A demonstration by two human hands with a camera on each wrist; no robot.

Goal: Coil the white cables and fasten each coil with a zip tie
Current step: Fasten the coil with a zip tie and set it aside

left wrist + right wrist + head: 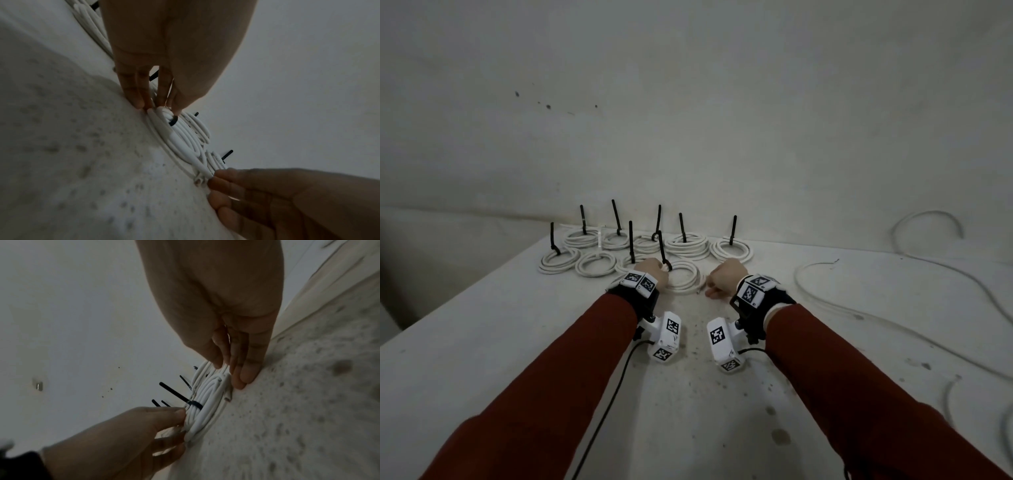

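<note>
The step in hand looks like the end of one fastening: the nearest coil (683, 277) lies flat on the table (482, 342), already closed by a black zip tie (664, 255) whose tail stands up. The left hand (650, 269) grips this coil at its left edge, just beside the tie; the right hand (724, 279) has its fingers bent down and pinches the coil's right edge near the free cable end. Behind it lie the finished coils (685, 245) – each with a tie, close together. I judge the next move is to let go and reach for the loose cable (825, 294) at the right, which is not yet coiled – it needs both hands. No container is in view
</note>
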